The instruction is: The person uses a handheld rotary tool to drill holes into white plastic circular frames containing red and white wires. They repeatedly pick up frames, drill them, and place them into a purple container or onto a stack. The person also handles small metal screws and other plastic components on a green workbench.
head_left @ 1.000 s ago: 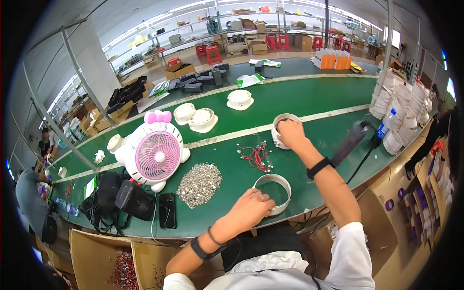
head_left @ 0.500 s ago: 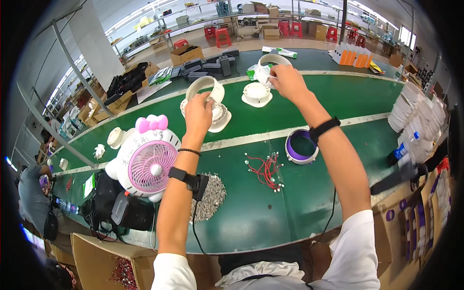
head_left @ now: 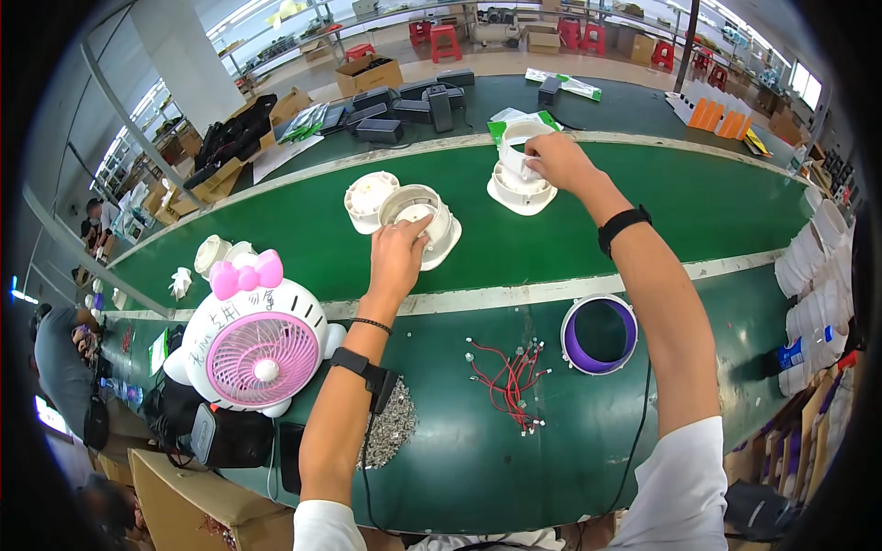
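Note:
My left hand (head_left: pixel 397 257) grips the near rim of a white plastic ring (head_left: pixel 443 217), thumb and fingers closed on it. This ring rests tilted on a white base with a square foot (head_left: pixel 448 254). Beside it, to the left, sits another round white base (head_left: pixel 369 195). Farther right, my right hand (head_left: pixel 562 162) is closed on the right side of a second white ring (head_left: pixel 511 158). That ring stands over a similar white base (head_left: pixel 522 198); whether it is fully seated, I cannot tell. Both bases are on the green belt (head_left: pixel 643 211).
A pink-and-white fan (head_left: pixel 266 344) stands on the near left. Close by lie a heap of small metal parts (head_left: pixel 393 427), red wires with connectors (head_left: pixel 511 386) and a purple-lined white ring (head_left: pixel 571 338). Stacked white rings (head_left: pixel 810 294) stand at right; dark boxes (head_left: pixel 413 110) lie beyond the belt.
Both rings have come down from above the belt onto the white bases. The left hand's ring has tipped lower. The whole view has shifted, and the near table shows larger.

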Demonstrator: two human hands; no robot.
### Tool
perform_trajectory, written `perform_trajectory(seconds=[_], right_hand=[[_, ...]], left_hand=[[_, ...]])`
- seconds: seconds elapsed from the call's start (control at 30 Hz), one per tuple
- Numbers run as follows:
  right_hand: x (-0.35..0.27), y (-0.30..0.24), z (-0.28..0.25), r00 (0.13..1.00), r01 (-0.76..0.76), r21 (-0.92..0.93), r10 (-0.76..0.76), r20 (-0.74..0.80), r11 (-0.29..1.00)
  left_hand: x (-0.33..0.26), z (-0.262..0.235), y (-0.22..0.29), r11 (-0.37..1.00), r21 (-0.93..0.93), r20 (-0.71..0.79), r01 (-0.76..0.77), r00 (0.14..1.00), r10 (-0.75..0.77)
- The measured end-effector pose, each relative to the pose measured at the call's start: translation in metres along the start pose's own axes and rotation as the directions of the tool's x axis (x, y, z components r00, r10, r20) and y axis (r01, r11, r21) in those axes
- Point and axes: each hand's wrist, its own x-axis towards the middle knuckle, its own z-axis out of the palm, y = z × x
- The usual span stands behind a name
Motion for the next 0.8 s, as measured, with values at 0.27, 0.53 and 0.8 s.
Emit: perform_trajectory(seconds=[0.27, 0.53, 0.8], right_hand=[[-0.012, 0.011, 0.007, 0.996, -0.083, 0.013, 0.083, -0.011, 0.996], [-0.02, 0.029, 0.011, 0.987, -0.157, 0.025, 0.157, -0.022, 0.987], [-0.022, 0.04, 0.021, 0.983, -0.176, 0.056, 0.178, -0.035, 0.983]], left_hand=[[0.008, 0.014, 0.01, 0.999, 0.031, 0.033, -0.022, 0.999, 0.021], [0.013, 0.021, 0.019, 0.997, 0.038, 0.031, -0.066, 0.997, 0.065], [0.017, 0.026, 0.028, 0.998, 0.023, 0.076, -0.063, 0.995, 0.061]])
